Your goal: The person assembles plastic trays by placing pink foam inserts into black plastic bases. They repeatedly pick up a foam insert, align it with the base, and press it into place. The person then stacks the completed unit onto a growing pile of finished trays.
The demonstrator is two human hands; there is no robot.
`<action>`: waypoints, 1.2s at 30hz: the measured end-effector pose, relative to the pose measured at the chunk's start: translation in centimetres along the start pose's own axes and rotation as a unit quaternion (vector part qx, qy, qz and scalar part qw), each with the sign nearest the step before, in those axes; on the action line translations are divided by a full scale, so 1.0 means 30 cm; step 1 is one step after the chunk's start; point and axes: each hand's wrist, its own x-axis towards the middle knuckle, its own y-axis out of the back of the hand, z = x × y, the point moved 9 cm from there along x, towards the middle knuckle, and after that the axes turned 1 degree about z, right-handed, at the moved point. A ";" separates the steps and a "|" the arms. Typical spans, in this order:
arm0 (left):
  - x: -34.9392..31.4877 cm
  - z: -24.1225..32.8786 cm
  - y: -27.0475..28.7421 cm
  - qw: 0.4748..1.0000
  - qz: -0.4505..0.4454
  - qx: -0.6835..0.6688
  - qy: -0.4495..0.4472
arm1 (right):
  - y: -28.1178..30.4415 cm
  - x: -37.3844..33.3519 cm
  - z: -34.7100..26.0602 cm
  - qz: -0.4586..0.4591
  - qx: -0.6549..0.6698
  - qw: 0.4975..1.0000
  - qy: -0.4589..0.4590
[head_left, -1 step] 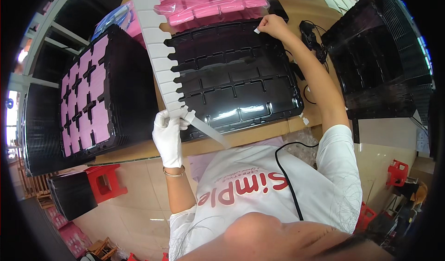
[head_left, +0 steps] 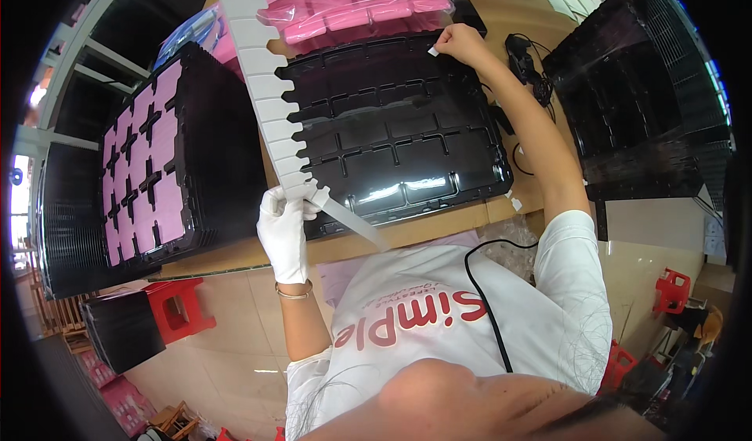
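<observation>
My left hand (head_left: 283, 229), in a white glove, is closed on the near end of a long white strip of stickers (head_left: 265, 81) with a notched right edge. A bare translucent tail (head_left: 354, 224) hangs from that end toward my shirt. The strip runs away from me over the left edge of a black plastic tray (head_left: 376, 131) with moulded compartments. Bare and pinched, my right hand (head_left: 464, 45) holds a small white sticker (head_left: 433, 51) at the tray's far right corner. Whether the sticker touches the tray, I cannot tell.
Pink packs in clear film (head_left: 356, 10) lie beyond the tray. At the left stands a tall stack of black trays (head_left: 223, 151) with pink pieces (head_left: 149, 171) on its face. More black trays (head_left: 627, 104) stand at the right, near black cables (head_left: 533, 69). A red stool (head_left: 180, 308) is below.
</observation>
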 end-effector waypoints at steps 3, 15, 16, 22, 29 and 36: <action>0.003 -0.004 -0.001 1.000 -0.004 0.001 -0.005 | 0.002 -0.002 0.009 0.017 0.006 1.000 -0.011; -0.038 0.044 -0.086 0.997 -0.035 -0.066 -0.001 | -0.072 -0.590 -0.325 -0.200 0.708 0.670 -0.100; -0.043 0.049 -0.112 0.996 -0.047 -0.077 -0.004 | -0.102 -0.659 -0.370 -0.226 0.711 0.656 -0.115; -0.099 0.042 -0.219 0.993 -0.095 -0.068 0.008 | -0.163 -0.867 -0.522 -0.184 0.531 0.826 -0.038; -0.137 0.011 -0.275 0.995 -0.092 -0.034 0.037 | 0.050 -0.958 -0.568 -0.082 0.372 0.895 0.231; -0.134 -0.016 -0.286 0.992 -0.113 -0.010 0.049 | 0.133 -0.808 -0.050 -0.133 0.171 0.975 -0.050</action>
